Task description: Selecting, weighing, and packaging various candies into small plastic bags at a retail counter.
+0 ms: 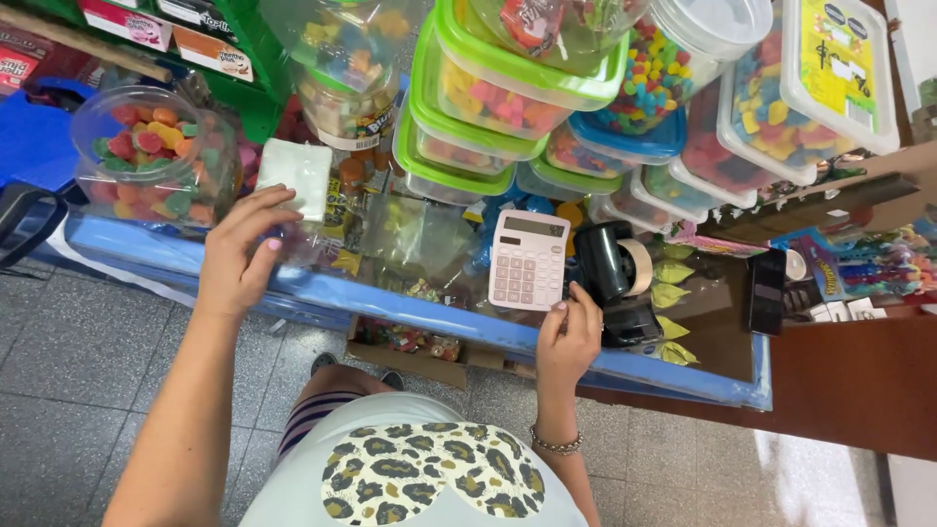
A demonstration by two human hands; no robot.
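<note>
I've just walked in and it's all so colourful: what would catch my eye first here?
First, the stacked candy tubs with green lids, piled along the back of the counter. In front of them lies a pale pink calculator, the right hand resting at its lower corner. To the left, the left hand rests on the blue counter edge, beside a clear jar of sugared gummies.

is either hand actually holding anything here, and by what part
Neither clearly grips anything. The right hand touches the pink calculator at its lower right corner; the left hand rests on clear plastic bags.
</note>
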